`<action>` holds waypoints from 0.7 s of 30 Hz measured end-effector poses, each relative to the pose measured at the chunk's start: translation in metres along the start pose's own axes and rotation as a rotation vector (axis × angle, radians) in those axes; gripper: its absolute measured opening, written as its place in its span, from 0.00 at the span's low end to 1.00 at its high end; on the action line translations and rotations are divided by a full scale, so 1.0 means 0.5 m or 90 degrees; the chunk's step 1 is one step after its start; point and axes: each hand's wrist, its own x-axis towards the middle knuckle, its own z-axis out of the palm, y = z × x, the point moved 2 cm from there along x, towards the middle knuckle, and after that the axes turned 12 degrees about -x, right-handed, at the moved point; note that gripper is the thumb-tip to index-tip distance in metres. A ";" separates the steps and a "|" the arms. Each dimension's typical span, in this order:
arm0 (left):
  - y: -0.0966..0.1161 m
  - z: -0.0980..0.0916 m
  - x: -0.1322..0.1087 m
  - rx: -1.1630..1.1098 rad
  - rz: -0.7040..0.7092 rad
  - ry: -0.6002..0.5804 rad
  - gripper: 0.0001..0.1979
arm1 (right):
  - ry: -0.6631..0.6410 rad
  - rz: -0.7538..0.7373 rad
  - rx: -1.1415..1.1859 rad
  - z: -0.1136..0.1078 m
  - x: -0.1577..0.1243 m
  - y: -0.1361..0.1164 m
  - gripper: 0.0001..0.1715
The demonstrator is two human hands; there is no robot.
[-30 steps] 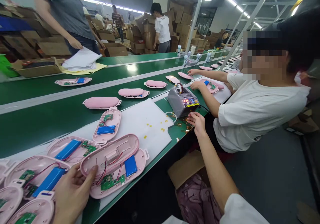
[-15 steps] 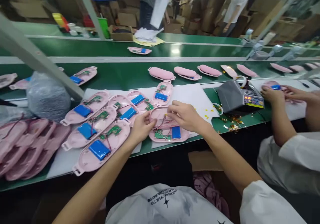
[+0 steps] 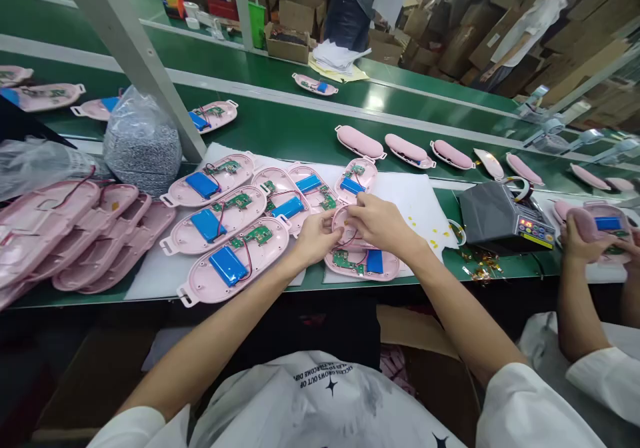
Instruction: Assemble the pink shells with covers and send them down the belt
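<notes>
The left hand [image 3: 314, 235] and right hand [image 3: 376, 221] are both clamped on a pink shell [image 3: 346, 227], held just above an open shell [image 3: 362, 264] with a blue battery [image 3: 374, 261] on the worktop [image 3: 280, 131]. Left of the left hand lie more open shells [image 3: 227, 229]. Right of the right hand stands a tape dispenser [image 3: 505, 218]. Beyond it, closed shells [image 3: 400, 147] sit in a row.

From twelve to two o'clock I see stacked cardboard boxes [image 3: 453, 41] behind a green conveyor belt [image 3: 300, 131]. A grey steel post [image 3: 131, 55] slants up at ten o'clock. Ceiling light glares off the belt near one o'clock.
</notes>
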 end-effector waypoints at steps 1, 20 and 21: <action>0.000 0.000 0.000 -0.002 0.000 -0.002 0.20 | -0.001 0.001 -0.010 0.001 0.001 -0.001 0.12; 0.038 0.007 0.006 0.228 0.086 -0.015 0.18 | 0.119 0.114 0.216 0.010 0.012 0.043 0.10; 0.044 0.006 0.010 0.269 0.081 -0.043 0.19 | 0.141 0.082 0.217 0.007 0.005 0.037 0.09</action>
